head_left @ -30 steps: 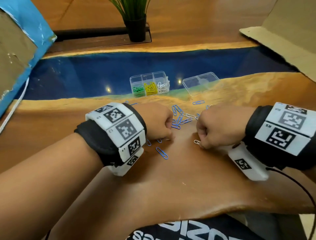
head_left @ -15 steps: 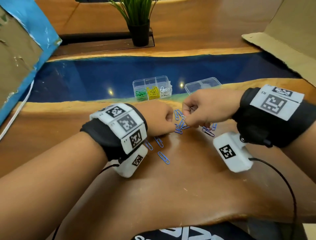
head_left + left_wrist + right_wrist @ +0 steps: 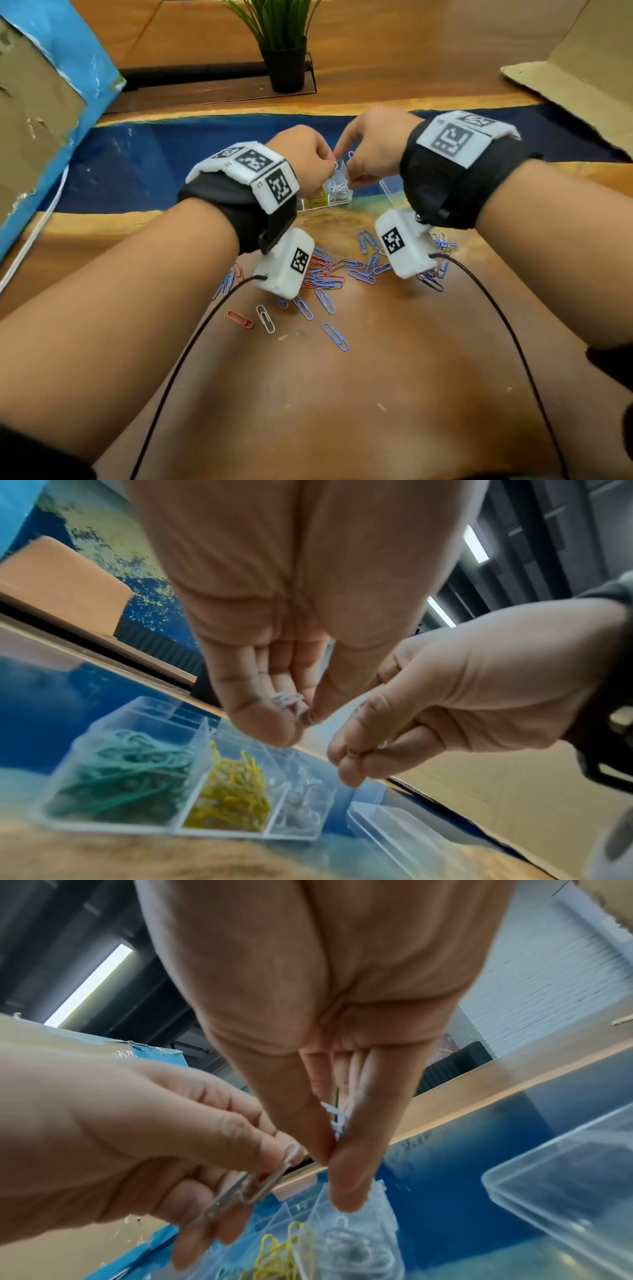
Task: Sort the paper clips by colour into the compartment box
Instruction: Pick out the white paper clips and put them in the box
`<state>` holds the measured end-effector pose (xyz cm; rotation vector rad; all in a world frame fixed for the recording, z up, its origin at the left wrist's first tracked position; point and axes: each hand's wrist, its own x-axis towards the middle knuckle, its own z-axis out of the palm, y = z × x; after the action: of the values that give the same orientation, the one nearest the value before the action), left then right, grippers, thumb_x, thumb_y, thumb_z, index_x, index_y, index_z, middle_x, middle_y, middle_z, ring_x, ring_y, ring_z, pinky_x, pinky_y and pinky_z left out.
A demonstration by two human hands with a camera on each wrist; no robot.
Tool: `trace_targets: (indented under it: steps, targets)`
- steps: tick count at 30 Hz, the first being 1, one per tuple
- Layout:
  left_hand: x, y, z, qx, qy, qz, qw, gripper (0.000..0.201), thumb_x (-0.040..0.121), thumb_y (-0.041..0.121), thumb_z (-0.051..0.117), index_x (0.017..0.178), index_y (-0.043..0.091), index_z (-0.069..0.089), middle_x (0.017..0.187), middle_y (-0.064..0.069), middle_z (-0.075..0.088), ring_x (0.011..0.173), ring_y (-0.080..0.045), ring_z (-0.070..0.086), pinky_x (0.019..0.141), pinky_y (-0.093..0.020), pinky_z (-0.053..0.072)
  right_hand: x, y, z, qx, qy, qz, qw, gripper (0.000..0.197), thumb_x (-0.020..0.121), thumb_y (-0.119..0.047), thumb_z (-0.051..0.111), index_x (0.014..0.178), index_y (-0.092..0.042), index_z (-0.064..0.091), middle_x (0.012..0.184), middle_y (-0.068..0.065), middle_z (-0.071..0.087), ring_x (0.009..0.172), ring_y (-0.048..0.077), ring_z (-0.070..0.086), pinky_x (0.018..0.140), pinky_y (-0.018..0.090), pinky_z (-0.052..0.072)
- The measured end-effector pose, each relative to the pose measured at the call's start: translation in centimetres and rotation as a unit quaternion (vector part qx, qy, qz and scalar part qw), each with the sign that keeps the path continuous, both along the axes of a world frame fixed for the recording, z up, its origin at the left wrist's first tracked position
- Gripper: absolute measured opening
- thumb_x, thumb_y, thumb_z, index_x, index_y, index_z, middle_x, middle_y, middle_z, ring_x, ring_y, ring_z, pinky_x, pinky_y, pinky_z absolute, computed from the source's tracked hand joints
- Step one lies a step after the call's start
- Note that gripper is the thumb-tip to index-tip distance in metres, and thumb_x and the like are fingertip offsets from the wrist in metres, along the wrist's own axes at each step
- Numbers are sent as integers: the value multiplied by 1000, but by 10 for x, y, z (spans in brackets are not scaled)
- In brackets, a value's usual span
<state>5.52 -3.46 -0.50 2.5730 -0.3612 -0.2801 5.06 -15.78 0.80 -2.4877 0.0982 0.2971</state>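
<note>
White paper clips (image 3: 246, 1180) pinched in left hand (image 3: 305, 157) fingers; more white clips (image 3: 337, 1118) pinched in right hand (image 3: 371, 150). Both above compartment box (image 3: 192, 829), over its white section. Blue and red clips (image 3: 325, 274) loose on bench (image 3: 342, 411).

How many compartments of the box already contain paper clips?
3, in the near row: green clips left, yellow clips middle, white clips right. The back row is partly hidden.

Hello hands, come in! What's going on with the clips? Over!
Left hand pinching white clips; right hand pinching white clips. Both over compartment box, above white section. Blue and red clips unsorted on table. Nothing blocking.
</note>
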Motion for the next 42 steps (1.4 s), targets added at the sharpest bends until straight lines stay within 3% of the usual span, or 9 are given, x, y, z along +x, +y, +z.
trace_targets:
  steps: [6, 11, 17, 22, 26, 31, 34, 38, 42]
  targets:
    - [13, -5, 1, 10, -4, 16, 1000, 15, 93, 21, 54, 89, 24, 68, 65, 4, 62, 74, -17, 65, 58, -23, 47, 6, 4, 10, -4, 7, -5, 1000, 28, 87, -4, 58, 114, -10, 63, 66, 5, 63, 61, 17, 66, 61, 27, 58]
    - [20, -11, -1, 22, -20, 17, 999, 15, 91, 15, 58, 93, 25, 69, 68, 6, 54, 79, -16, 59, 68, -27, 44, 8, 0, 10, 50, 32, -23, 998, 40, 92, -2, 49, 130, -13, 53, 85, 10, 67, 76, 21, 70, 73, 32, 60]
    - [15, -14, -1, 35, -53, 3, 998, 22, 88, 9, 56, 104, 20, 68, 103, -5, 63, 90, -20, 60, 71, -28, 43, 10, 0, 2, 139, 48, -28, 989, 44, 88, -7, 49, 132, -6, 48, 115, 15, 60, 101, 30, 66, 81, 38, 58]
    - [11, -13, -7, -114, 20, 12, 993, 36, 90, 5, 51, 119, 25, 58, 119, -10, 63, 93, -23, 68, 79, -38, 59, 5, -1, -2, 179, 56, -40, 981, 43, 88, -2, 49, 131, -1, 47, 130, 21, 55, 114, 34, 60, 89, 42, 55]
    - [8, -5, -7, -186, 69, 41, 979, 47, 91, -4, 46, 132, 20, 48, 116, -8, 65, 105, -18, 63, 82, -35, 59, 5, -1, -7, 188, 60, -28, 980, 45, 89, -3, 51, 134, -4, 44, 134, 18, 52, 119, 33, 57, 86, 39, 55]
    - [7, 6, -7, -166, 57, 40, 984, 42, 91, -4, 47, 125, 20, 52, 107, -3, 65, 105, -17, 63, 86, -37, 57, -2, -7, -9, 268, 85, -68, 957, 43, 102, -8, 33, 144, -1, 31, 146, 21, 41, 136, 31, 39, 108, 36, 40]
    - [4, 8, -8, -75, 24, -9, 997, 46, 86, -6, 42, 120, 23, 56, 107, 2, 68, 106, -17, 63, 90, -40, 54, -5, -9, -6, 292, 78, -87, 949, 43, 101, -8, 32, 144, -8, 32, 145, 17, 45, 134, 26, 44, 103, 32, 45]
    - [-6, 3, -7, 44, -23, -76, 996, 51, 87, -1, 37, 126, 27, 52, 115, 8, 67, 105, -12, 57, 82, -28, 47, -7, -12, -12, 78, -20, -3, 997, 47, 89, -2, 43, 130, -22, 52, 124, 11, 63, 107, 27, 62, 93, 40, 53]
    - [-11, 3, -8, 78, -38, -99, 991, 49, 88, 1, 37, 127, 26, 51, 121, 6, 64, 112, -17, 55, 85, -28, 42, -11, -11, -18, -24, -34, 56, 998, 47, 84, -2, 40, 119, -26, 59, 128, 4, 60, 82, 20, 56, 71, 30, 49]
